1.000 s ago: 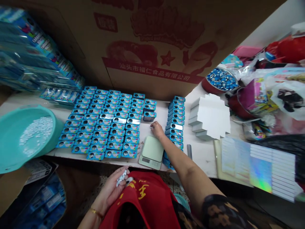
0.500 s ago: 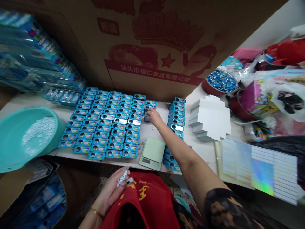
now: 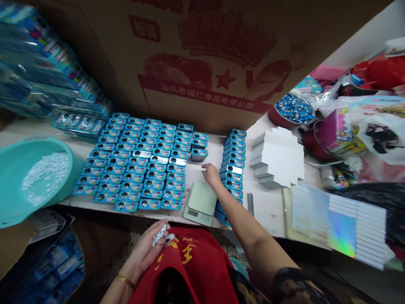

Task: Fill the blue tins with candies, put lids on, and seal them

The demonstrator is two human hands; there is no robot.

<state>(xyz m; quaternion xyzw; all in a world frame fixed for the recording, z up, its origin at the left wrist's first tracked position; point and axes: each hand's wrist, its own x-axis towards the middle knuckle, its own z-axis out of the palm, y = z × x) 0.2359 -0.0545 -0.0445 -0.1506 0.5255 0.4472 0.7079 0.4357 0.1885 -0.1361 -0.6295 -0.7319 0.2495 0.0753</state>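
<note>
a worker in a red apron (image 3: pixel 202 261) sits or stands close to a table (image 3: pixel 272 211) lined with blue boxes (image 3: pixel 129 185), the left hand (image 3: pixel 147 249) palm up near the lap, cupped loosely around small white pieces (image 3: pixel 160 234). the right hand (image 3: pixel 211 173) reaches just past a pale green scale (image 3: pixel 204 196), fingertips drawn together in front of a short column of three boxes (image 3: pixel 199 155); whether anything is pinched there cannot be told. more white pieces lie in a teal basin (image 3: pixel 70 169) at the left (the scale's plate, for its part, bears nothing visible). most of the boxes stand in close rows left of the hand, with a narrower column (image 3: pixel 233 162) to its right, beside a stack of white card (image 3: pixel 283 154).

the step in hand appears to be portioning or placing the small pieces by the boxes, with the left palm as a handy supply. from here, a next move would call for a fine fingertip pinch, a steady left palm so that nothing spills, and a right forearm clear of the scale and the column beneath it.
</note>
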